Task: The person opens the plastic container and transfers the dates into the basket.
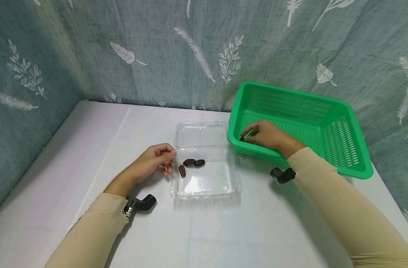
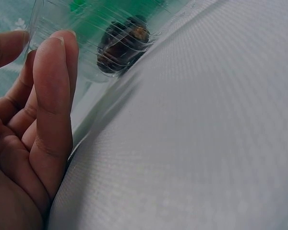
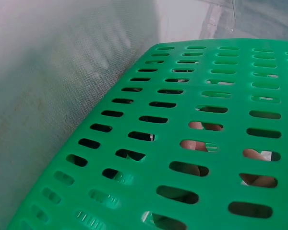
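A clear plastic clamshell box lies with its lid folded back. Three dark brown, wrinkled dates sit in the left part of its base. The left hand pinches the box's left rim between thumb and fingers. In the left wrist view, one date shows through the ribbed plastic wall. The right hand reaches into the left end of a green basket, a dark date at its fingertips. The basket's slotted wall hides most of that hand in the right wrist view.
Both box and basket stand on a white-covered table. A leaf-patterned grey-green cloth hangs close behind them. Dark wrist mounts jut from both sleeves, the right one just in front of the basket.
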### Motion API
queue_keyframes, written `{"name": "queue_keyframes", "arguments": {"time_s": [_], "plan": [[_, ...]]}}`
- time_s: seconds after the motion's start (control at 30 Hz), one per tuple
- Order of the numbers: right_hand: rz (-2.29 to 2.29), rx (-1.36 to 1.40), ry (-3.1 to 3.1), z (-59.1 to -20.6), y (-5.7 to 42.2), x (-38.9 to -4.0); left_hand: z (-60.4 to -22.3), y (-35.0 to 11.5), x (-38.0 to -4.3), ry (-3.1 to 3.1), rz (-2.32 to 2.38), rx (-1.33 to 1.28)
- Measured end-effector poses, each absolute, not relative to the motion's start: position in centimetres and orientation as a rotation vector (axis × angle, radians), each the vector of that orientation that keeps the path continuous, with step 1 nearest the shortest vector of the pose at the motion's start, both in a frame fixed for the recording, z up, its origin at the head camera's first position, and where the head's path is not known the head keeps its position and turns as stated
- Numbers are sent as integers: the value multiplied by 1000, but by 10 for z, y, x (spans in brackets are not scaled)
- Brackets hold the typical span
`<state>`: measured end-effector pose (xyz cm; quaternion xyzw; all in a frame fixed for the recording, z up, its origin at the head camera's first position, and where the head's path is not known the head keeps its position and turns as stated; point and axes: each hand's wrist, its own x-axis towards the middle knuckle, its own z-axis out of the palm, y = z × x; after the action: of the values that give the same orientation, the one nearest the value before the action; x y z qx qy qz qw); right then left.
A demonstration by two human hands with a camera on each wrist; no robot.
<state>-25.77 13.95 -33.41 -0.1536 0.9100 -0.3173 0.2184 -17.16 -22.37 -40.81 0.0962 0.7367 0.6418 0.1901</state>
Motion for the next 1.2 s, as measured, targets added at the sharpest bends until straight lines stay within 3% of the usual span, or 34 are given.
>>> {"name": "queue_keyframes", "arguments": {"time_s": [0.27, 0.57, 0.8, 1.2], "plan": [[-857, -431, 2710, -330, 137, -256, -407, -224, -172, 2054, 1815, 291], [-913, -820, 3261, -326, 122, -229, -409, -223, -172, 2053, 1802, 292], [-1135, -1115, 3225, -333, 94, -200, -409, -225, -170, 2069, 1811, 280], [-1481, -1272, 3076, -350, 64, -164, -409, -225, -172, 2063, 1815, 286]]}}
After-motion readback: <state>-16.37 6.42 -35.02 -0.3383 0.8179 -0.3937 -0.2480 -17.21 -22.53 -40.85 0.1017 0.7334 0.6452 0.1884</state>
